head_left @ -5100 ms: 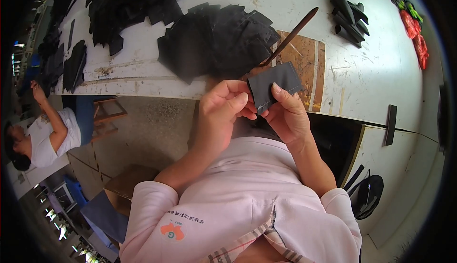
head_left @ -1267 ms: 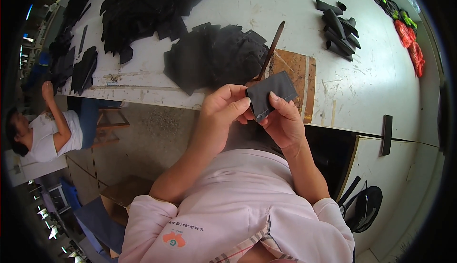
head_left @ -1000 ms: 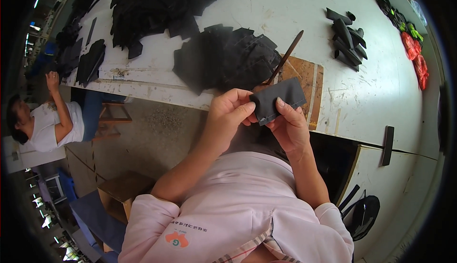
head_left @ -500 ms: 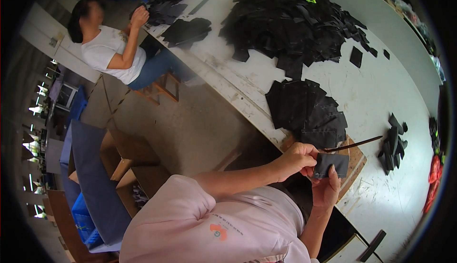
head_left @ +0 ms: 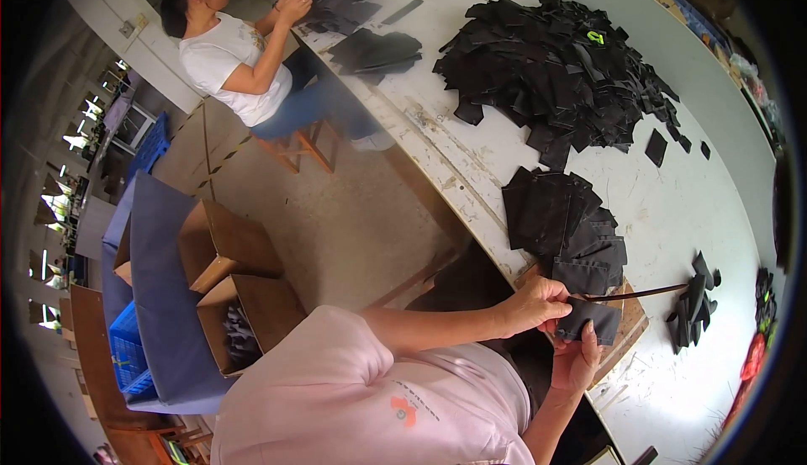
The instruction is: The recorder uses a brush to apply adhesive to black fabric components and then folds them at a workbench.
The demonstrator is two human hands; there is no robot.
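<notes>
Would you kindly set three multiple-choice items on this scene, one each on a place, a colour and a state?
1. Where does the biggest heap of pieces lie?
A. on the table, far from the hands
B. on the floor
C. in a cardboard box

2. What colour is the piece in the hands?
A. white
B. black
C. red

3. How is that piece held?
A. lying loose on the table
B. by the right hand alone
C. by both hands

Answers: 1 A, the heap sits on the white table beyond the smaller stack. 2 B, it is dark like the heaps. 3 C, the left hand pinches its edge and the right hand holds it from below.
</notes>
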